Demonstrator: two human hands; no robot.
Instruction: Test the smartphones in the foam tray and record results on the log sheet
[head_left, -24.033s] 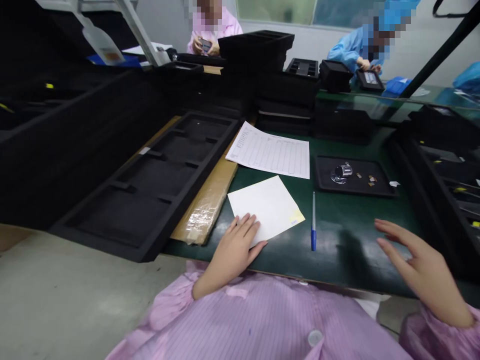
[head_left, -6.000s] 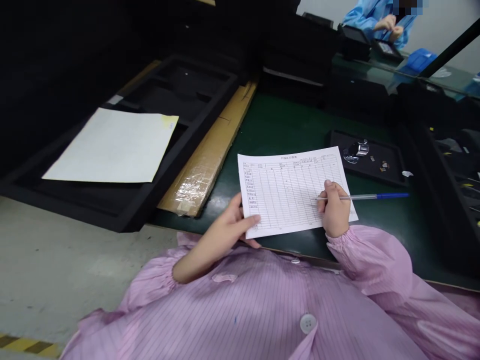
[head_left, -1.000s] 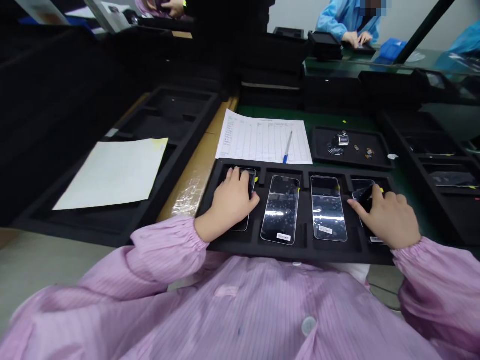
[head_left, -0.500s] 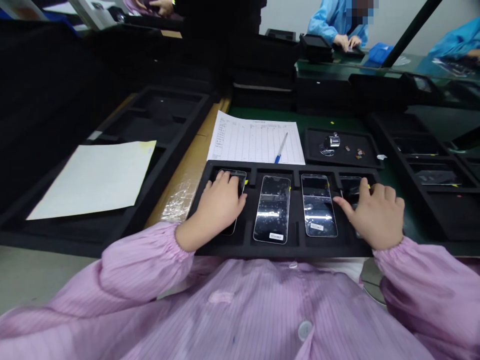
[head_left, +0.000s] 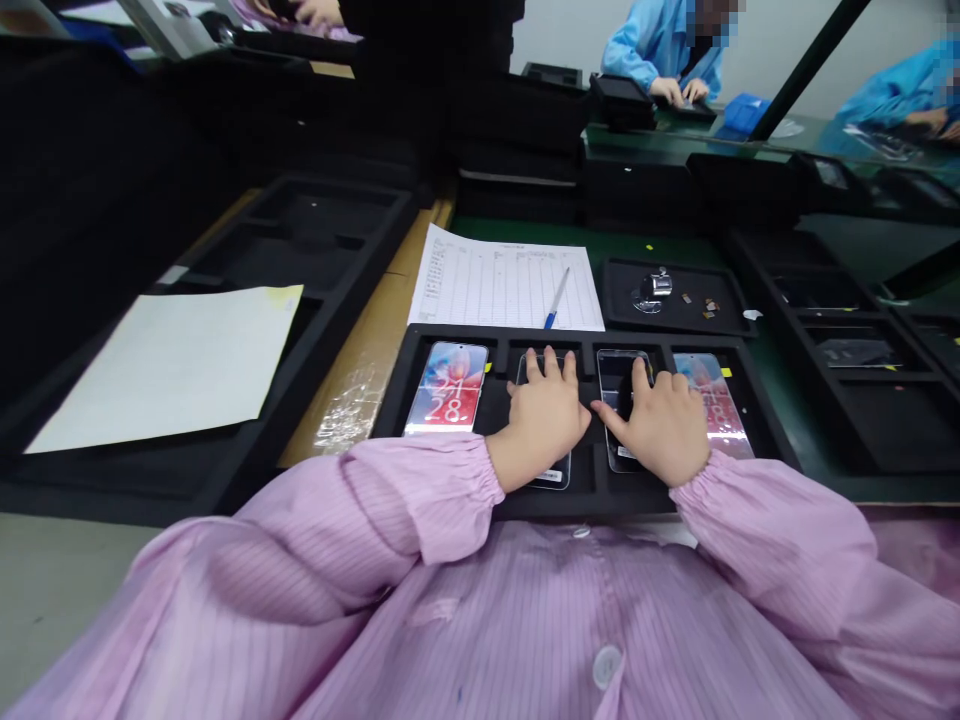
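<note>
A black compartment tray (head_left: pixel 499 430) lies in front of me with a phone in each slot. My left hand (head_left: pixel 546 415) rests with fingers spread over the second phone from the left (head_left: pixel 555 475), covering most of it. My right hand (head_left: pixel 664 420) lies, fingers apart, over the third phone (head_left: pixel 616 385), which is dark where it shows. The leftmost phone (head_left: pixel 448 388) is lit with a red and blue picture and large digits. A similar lit picture shows on the rightmost phone (head_left: pixel 716 400), partly behind my right hand.
Behind the tray lie a printed form (head_left: pixel 495 285) and a blue-ended pen (head_left: pixel 556 298). A small black tray (head_left: pixel 675 295) holds a metal piece and several tiny parts. At left, a pale sheet (head_left: pixel 172 360) lies on another tray. Co-workers in blue sleeves (head_left: pixel 634 45) sit across.
Both hands have moved inward, from the outer phones to the two middle ones. The outer phones, dark where visible before, now show lit pictures.
</note>
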